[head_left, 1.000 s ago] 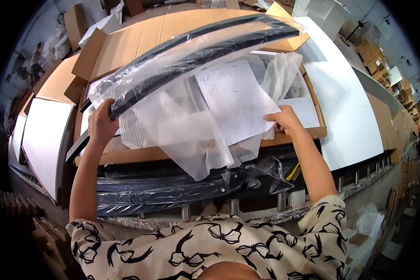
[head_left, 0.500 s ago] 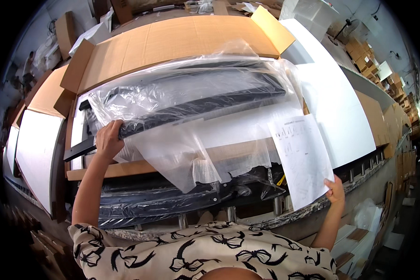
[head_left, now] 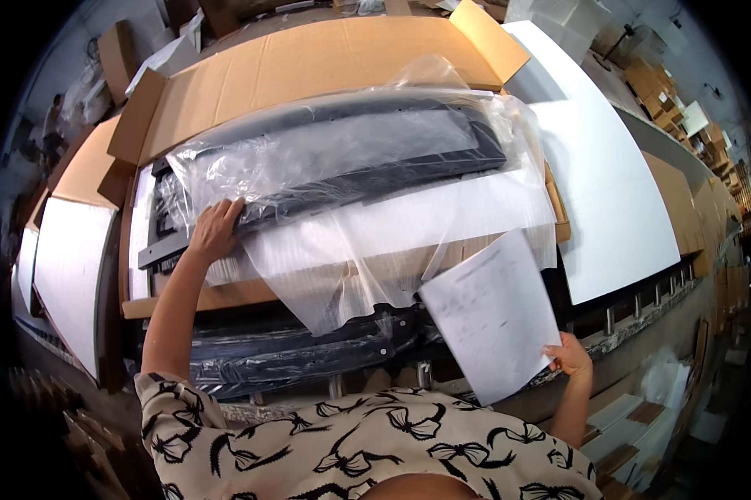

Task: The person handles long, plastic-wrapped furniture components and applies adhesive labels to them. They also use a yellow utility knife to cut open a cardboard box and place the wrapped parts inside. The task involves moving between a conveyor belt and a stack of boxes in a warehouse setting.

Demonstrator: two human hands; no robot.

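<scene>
A black frame-like part (head_left: pixel 375 177) lies in the open cardboard box (head_left: pixel 217 296), largely covered by a clear plastic bag (head_left: pixel 267 171). My left hand (head_left: pixel 217 229) is closed over the near bar of this black frame, toward its left end, which pokes out of the bag. My right hand (head_left: pixel 569 354) pinches the lower right edge of a white printed paper sheet (head_left: pixel 496 321). The sheet hangs tilted in front of the box's near right corner. White foam sheeting (head_left: pixel 442 212) lies beneath the frame, and loose plastic drapes over the box's near wall.
More black parts wrapped in plastic (head_left: pixel 284 367) lie between the box and me, on a roller conveyor (head_left: pixel 609 321). A large white panel (head_left: pixel 605 200) stands right of the box; another white panel (head_left: pixel 71 283) is at the left. Stacked cartons (head_left: pixel 655 96) fill the far right.
The black frame has settled lower and flatter in the box, with my left hand shifting right along with it. The paper sheet has swung left and tilted in my right hand.
</scene>
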